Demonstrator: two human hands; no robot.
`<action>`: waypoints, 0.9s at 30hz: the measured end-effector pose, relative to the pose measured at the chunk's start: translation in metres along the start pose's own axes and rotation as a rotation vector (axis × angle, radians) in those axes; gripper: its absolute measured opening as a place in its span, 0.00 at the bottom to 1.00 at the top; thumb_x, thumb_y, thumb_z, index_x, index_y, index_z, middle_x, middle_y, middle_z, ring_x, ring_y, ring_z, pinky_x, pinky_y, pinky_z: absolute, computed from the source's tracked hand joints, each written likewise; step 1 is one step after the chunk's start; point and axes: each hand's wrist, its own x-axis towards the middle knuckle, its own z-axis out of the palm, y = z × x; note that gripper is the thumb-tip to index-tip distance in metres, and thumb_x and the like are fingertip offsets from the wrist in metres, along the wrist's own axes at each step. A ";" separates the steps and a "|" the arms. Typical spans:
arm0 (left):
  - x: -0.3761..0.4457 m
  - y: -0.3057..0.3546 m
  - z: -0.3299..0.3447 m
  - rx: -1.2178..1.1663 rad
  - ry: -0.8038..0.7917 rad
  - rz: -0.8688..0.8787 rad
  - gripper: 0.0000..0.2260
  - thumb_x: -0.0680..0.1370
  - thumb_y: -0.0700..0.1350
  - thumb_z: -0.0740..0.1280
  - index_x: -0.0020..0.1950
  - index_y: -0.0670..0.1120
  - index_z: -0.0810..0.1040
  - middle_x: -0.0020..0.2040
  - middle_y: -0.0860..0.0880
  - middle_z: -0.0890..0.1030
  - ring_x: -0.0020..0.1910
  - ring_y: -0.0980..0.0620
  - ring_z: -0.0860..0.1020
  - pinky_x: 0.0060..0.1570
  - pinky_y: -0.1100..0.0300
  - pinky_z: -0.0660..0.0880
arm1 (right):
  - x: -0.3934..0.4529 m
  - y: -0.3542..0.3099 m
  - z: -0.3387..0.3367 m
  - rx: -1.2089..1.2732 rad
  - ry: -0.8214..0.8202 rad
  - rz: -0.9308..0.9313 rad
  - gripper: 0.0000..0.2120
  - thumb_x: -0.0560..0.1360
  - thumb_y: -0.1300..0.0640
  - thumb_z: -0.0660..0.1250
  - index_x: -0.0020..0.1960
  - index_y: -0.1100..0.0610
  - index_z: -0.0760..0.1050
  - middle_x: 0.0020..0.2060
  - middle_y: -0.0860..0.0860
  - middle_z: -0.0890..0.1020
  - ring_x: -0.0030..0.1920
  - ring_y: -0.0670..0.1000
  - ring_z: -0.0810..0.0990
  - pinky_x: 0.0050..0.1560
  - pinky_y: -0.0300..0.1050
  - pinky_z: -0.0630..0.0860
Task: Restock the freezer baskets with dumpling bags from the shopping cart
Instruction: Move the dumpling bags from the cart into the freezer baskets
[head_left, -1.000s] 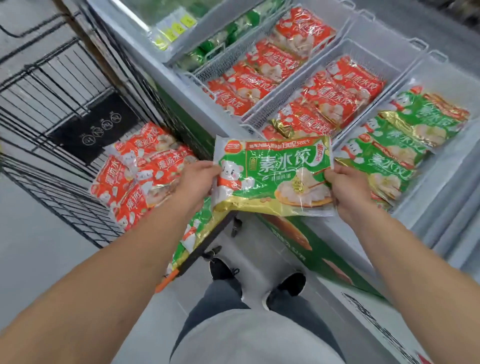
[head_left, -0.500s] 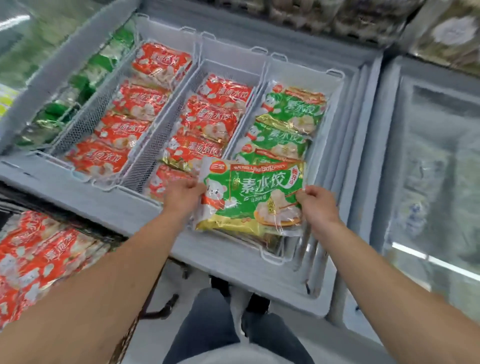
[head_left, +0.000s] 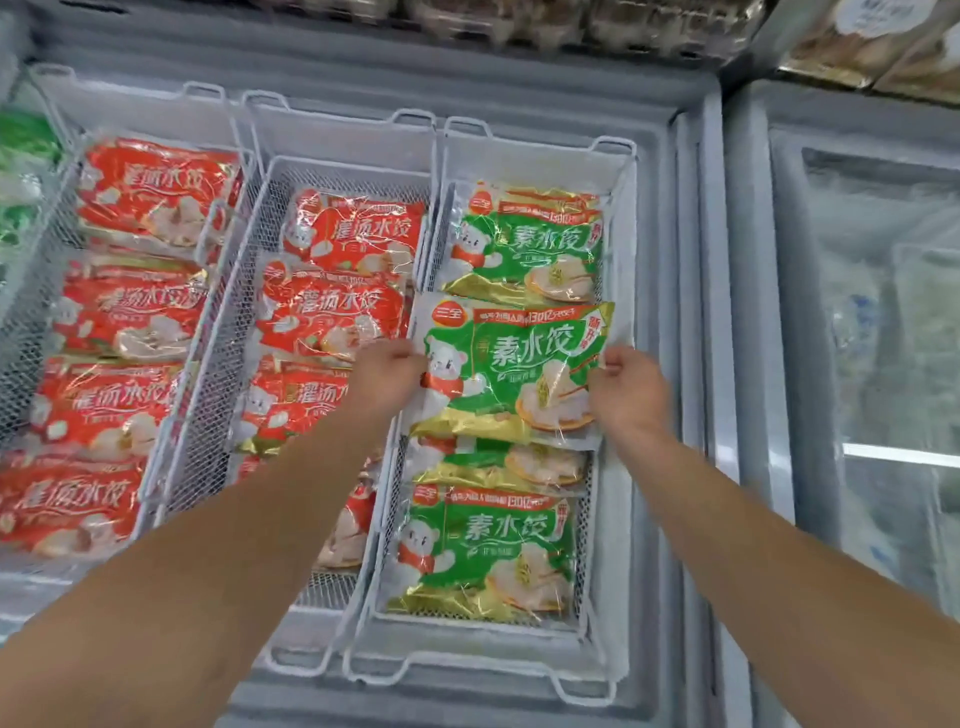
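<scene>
- Head view: your left hand (head_left: 387, 376) and right hand (head_left: 626, 387) each pinch a side edge of one green dumpling bag (head_left: 511, 371), held flat over the middle of the right basket (head_left: 618, 332).
- Risk: the held bag's left edge overhangs the basket wall at 9 o'clock. If you let go here, it may rest tilted on the wire instead of lying inside.
- Risk: the film looks slick and crinkled; a light pinch at the edges could slip and drop one side first.
- Risk: it hangs over the bags below. Setting it straight down would hide the partly covered bag (head_left: 498, 465) at 6 o'clock and make an uneven stack.
- Right basket: green bags only. One lies at 12 o'clock (head_left: 527, 244), one at 6 o'clock near the front (head_left: 485, 553), the partly covered one between.
- Middle basket (head_left: 228, 332): red dumpling bags (head_left: 358, 236) in a row, your left forearm crossing the near ones.
- Left basket (head_left: 49, 98): red bags (head_left: 156, 189) in a row.
- Shopping cart: not in view.
</scene>
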 end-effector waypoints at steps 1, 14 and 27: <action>0.011 0.006 0.001 -0.008 -0.020 -0.013 0.09 0.75 0.37 0.66 0.34 0.45 0.77 0.37 0.42 0.76 0.36 0.47 0.73 0.41 0.52 0.69 | 0.009 -0.003 0.005 -0.016 0.008 0.003 0.13 0.77 0.63 0.62 0.59 0.57 0.78 0.50 0.51 0.81 0.48 0.51 0.77 0.46 0.40 0.69; 0.093 0.019 0.033 0.531 -0.174 0.218 0.16 0.77 0.45 0.69 0.64 0.44 0.74 0.59 0.45 0.79 0.60 0.44 0.77 0.53 0.56 0.73 | 0.077 -0.011 0.055 -0.305 -0.152 -0.063 0.22 0.71 0.61 0.66 0.65 0.54 0.70 0.59 0.51 0.77 0.55 0.55 0.78 0.54 0.49 0.76; 0.086 -0.021 0.046 0.840 -0.378 0.240 0.38 0.76 0.48 0.69 0.80 0.42 0.52 0.81 0.45 0.44 0.78 0.45 0.57 0.72 0.56 0.59 | 0.064 0.013 0.060 -0.563 -0.586 -0.059 0.43 0.72 0.61 0.68 0.80 0.55 0.49 0.80 0.51 0.50 0.79 0.55 0.52 0.77 0.50 0.57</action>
